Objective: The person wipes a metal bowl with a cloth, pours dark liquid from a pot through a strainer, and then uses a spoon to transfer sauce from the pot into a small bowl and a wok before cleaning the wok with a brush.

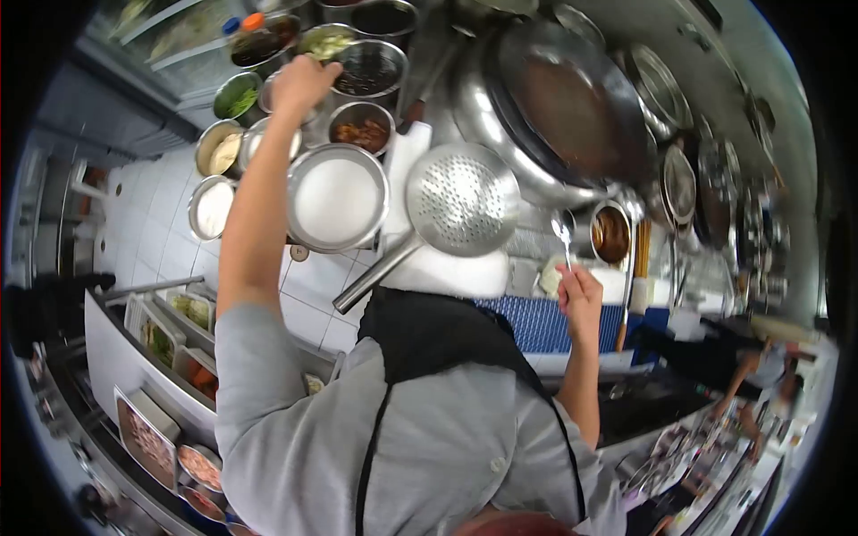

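Note:
My left hand point(308, 85) is stretched out over the cluster of metal containers, its fingers curled. It is beside a pot of dark contents point(366, 70) and a bowl of pale chopped pieces point(326, 42). Whatever its fingertips hold, if anything, is hidden. In my right hand point(581, 295) is a metal spoon point(564, 230), gripped by the handle with its bowl pointing away from me. Beyond the spoon's bowl and to the right stands a small metal pot of brown liquid point(610, 234). Between my arms lies a perforated strainer ladle point(462, 198), handle toward me.
A large wok point(572, 107) sits at the back right. Left of the strainer is a wide pan of white contents point(338, 198). A blue mat point(541, 323) lies near my right hand. Open drawers of food point(170, 335) stand at left; people point(760, 371) are at far right.

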`<state>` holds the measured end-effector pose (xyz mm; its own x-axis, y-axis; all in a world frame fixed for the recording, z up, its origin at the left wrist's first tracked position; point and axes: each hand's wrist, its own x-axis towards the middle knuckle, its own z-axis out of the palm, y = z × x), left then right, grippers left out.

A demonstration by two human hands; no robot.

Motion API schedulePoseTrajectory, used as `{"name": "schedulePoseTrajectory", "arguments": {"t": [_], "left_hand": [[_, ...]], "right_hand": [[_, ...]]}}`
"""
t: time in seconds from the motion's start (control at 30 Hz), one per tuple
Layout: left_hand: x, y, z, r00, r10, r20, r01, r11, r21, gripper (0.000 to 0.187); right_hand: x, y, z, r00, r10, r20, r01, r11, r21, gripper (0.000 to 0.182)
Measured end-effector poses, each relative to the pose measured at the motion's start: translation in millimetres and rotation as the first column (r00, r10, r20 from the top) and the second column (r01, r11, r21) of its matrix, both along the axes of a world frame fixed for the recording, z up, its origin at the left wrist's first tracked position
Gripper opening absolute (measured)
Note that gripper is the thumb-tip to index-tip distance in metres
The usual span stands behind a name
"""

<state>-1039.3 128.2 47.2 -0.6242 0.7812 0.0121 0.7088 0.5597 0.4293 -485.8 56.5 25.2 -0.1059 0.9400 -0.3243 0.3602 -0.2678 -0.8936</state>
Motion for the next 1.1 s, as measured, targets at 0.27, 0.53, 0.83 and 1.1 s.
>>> {"name": "schedulePoseTrajectory", "arguments": {"t": [0.27, 0.53, 0.83, 1.1], "left_hand": [[92, -19, 25, 0.749, -0.481, 0.455, 0.397, 0.876, 0.274, 0.038], [206, -13, 31, 0.609, -0.574, 0.547, 0.464, 0.817, 0.342, 0.04], [372, 15, -15, 0.497, -0.555, 0.667, 0.581, 0.784, 0.218, 0.03], [410, -23, -45, 0.538, -0.449, 0.714, 0.502, 0.85, 0.156, 0.031]], "right_hand": [[-5, -20, -23, 0.99, 0.122, 0.072, -0.123, 0.992, 0.003, 0.026], [40, -13, -15, 0.993, 0.058, -0.105, -0.063, 0.997, -0.049, 0.024], [161, -11, -8, 0.933, -0.18, -0.311, 0.139, 0.979, -0.149, 0.024], [211, 39, -33, 0.932, -0.066, -0.356, -0.003, 0.982, -0.189, 0.025]]}}
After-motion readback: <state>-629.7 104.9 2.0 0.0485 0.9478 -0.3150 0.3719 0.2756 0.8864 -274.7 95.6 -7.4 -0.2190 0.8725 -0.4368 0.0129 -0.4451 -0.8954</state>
